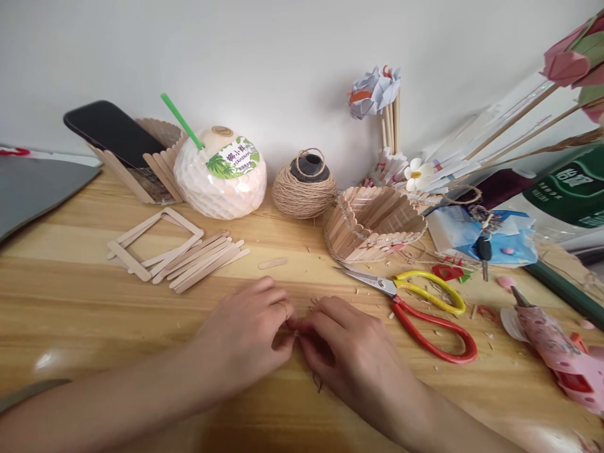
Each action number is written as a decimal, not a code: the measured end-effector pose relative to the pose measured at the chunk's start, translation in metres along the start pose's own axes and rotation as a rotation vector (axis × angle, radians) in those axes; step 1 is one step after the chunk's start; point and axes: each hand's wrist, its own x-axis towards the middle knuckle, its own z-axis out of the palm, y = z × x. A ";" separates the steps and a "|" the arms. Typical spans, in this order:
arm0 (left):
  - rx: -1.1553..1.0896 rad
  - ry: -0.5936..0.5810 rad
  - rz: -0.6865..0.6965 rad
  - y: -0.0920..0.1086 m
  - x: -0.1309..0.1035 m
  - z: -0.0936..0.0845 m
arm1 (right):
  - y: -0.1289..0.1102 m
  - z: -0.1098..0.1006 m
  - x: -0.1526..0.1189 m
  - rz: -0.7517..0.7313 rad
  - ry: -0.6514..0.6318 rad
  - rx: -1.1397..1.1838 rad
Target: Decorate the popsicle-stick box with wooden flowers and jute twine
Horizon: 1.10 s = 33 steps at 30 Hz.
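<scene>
fingers [284, 343] pinched narrow, left hand [250, 321] just beside right hand [353, 343], backs up; cannot tell if holding anything

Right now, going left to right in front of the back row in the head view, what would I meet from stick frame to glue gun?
Stick frame, stick pile, left hand, right hand, scissors, glue gun.

open tabletop [61, 283] beyond left forearm [146, 387]; scissors [389, 287] obstructing right side, stick box [349, 238] behind
</scene>
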 end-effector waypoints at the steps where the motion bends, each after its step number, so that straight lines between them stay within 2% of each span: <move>1: -0.002 0.001 0.000 0.000 0.000 0.000 | 0.000 0.000 0.000 -0.001 0.000 0.000; 6: -0.098 -0.003 -0.011 -0.003 0.002 -0.003 | 0.001 -0.002 0.000 0.009 -0.002 0.046; 11: -0.162 -0.003 -0.016 -0.008 0.004 -0.005 | 0.007 -0.013 0.000 0.042 0.049 0.092; 16: -0.166 -0.001 0.007 -0.009 0.004 -0.007 | 0.014 -0.027 -0.001 0.062 0.183 0.091; 21: -0.117 -0.001 0.078 -0.010 0.003 -0.008 | 0.017 -0.043 0.001 0.116 0.262 0.078; 33: -0.105 -0.015 0.045 -0.005 0.004 -0.004 | 0.019 -0.059 0.001 0.146 0.350 0.080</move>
